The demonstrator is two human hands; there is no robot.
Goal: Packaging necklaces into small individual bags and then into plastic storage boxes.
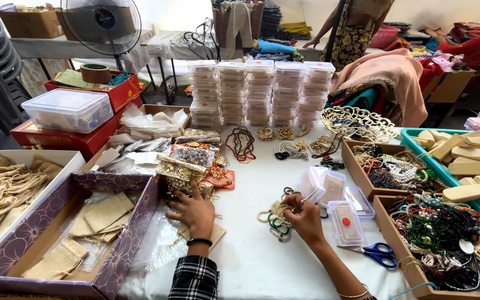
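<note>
My left hand (194, 211) rests palm down on a small tan cloth pouch (212, 234) beside a pile of shiny gold and orange packets (187, 166); a black band circles its wrist. My right hand (304, 218) pinches a cluster of cream, gold and green bead necklaces (276, 218) lying on the white tablecloth (256, 261). Small clear plastic boxes (344, 221) lie just right of that hand, one with a red dot on its lid.
Stacks of clear boxes (259, 91) stand at the back. A purple patterned box (56, 239) with cloth pouches sits left. Cardboard trays of beads (440, 239) and a teal tray of wooden pieces (468, 161) sit right. Blue scissors (380, 254) lie near. A person (356, 28) stands behind.
</note>
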